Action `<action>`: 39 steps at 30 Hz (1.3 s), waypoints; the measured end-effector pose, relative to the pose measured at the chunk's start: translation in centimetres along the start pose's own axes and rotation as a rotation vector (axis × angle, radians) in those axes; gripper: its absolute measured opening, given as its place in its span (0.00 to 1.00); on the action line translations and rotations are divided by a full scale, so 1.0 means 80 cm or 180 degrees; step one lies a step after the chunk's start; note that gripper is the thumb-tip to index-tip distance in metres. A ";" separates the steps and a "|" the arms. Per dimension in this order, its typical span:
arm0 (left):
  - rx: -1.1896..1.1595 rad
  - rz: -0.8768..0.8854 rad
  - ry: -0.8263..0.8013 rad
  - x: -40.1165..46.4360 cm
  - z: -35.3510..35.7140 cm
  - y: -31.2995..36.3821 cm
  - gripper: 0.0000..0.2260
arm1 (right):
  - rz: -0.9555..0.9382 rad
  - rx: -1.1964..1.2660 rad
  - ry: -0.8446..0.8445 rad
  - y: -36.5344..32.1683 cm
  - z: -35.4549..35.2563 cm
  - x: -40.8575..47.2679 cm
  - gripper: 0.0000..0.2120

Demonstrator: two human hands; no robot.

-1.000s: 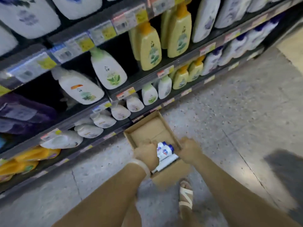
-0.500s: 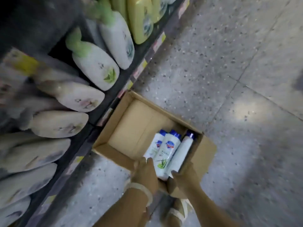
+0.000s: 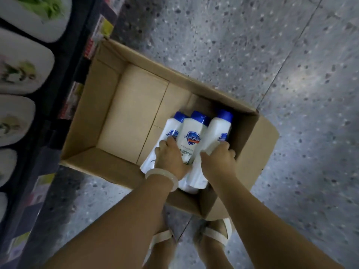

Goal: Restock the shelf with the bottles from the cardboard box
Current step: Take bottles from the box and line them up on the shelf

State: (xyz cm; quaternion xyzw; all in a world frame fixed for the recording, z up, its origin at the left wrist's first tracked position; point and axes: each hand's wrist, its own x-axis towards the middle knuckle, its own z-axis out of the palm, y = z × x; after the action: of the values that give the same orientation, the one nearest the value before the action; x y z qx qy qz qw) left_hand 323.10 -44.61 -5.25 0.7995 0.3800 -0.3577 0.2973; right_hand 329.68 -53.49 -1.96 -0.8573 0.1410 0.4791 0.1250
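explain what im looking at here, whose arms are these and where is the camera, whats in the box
There is no machine here. A person wears one camera on their head, and it looks down at their own two bare arms, so the view is what they see.

They stand over an open cardboard box on a speckled floor, beside a low store shelf of pale bottles. Their sandalled feet show at the bottom.

In the box lie three white bottles with blue caps, side by side at the near right end; the rest of the box is bare. The left hand, with a pale bangle on its wrist, rests on the left bottle and the middle bottle. The right hand wraps round the right bottle. None is clearly out of the box yet.
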 end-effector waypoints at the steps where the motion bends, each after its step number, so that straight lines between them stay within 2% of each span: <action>1: 0.0042 -0.0035 -0.0013 0.004 -0.005 -0.008 0.34 | -0.0115 -0.0038 -0.0042 -0.002 0.004 -0.002 0.25; 3: 0.0106 -0.0083 -0.0033 0.008 -0.009 -0.025 0.30 | -0.0169 0.0127 -0.0088 -0.007 0.018 -0.003 0.24; 6: 0.0211 -0.0037 0.0007 0.004 0.002 -0.040 0.30 | -0.0034 0.0531 0.0113 -0.019 0.042 -0.002 0.27; 8: 0.0264 -0.0062 0.0192 0.005 0.015 -0.038 0.30 | 0.0125 0.0662 0.0367 -0.026 0.051 0.005 0.32; 11: 0.0597 -0.0057 0.0803 0.015 0.035 -0.036 0.32 | 0.0260 0.0836 0.0798 -0.027 0.054 0.017 0.38; 13: 0.0833 -0.0098 0.0892 0.021 0.039 -0.037 0.33 | 0.0158 0.0917 0.0911 -0.021 0.055 0.023 0.40; 16: 0.0811 -0.0080 0.0833 0.030 0.037 -0.038 0.33 | 0.0076 0.1053 0.0777 -0.013 0.054 0.030 0.46; 19: 0.0651 -0.0249 0.0815 0.033 0.036 -0.024 0.30 | 0.0172 0.1154 0.0450 -0.008 0.045 0.034 0.42; 22: 0.0320 -0.0393 0.0797 0.024 0.036 -0.006 0.28 | 0.0298 0.1343 0.0150 -0.002 0.030 0.036 0.39; 26: -0.0535 -0.0296 0.0350 0.021 0.037 -0.012 0.27 | 0.0246 0.1638 -0.0086 0.006 0.014 0.026 0.35; 29: -0.1068 -0.0338 0.0262 0.006 0.010 -0.013 0.28 | 0.0080 0.1691 -0.0191 0.008 0.002 0.013 0.32; 33: -0.1594 -0.0451 0.0449 -0.040 -0.049 -0.005 0.29 | -0.0072 0.1845 -0.0188 0.002 -0.028 -0.025 0.31; 37: -0.1927 -0.0306 0.0651 -0.096 -0.122 0.017 0.26 | -0.0232 0.1862 -0.0053 -0.023 -0.078 -0.094 0.40; 38: -0.2032 -0.0243 0.0652 -0.111 -0.141 0.024 0.26 | -0.0267 0.1865 -0.0044 -0.029 -0.093 -0.110 0.38; 39: -0.2130 -0.0185 0.0640 -0.126 -0.161 0.032 0.27 | -0.0328 0.1882 0.0015 -0.036 -0.111 -0.128 0.32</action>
State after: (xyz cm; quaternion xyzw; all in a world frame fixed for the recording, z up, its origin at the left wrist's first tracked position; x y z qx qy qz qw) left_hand 325.03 -40.32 10.63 0.6779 0.5261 -0.1411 0.4937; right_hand 332.57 -52.67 11.60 -0.7908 0.2310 0.4083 0.3931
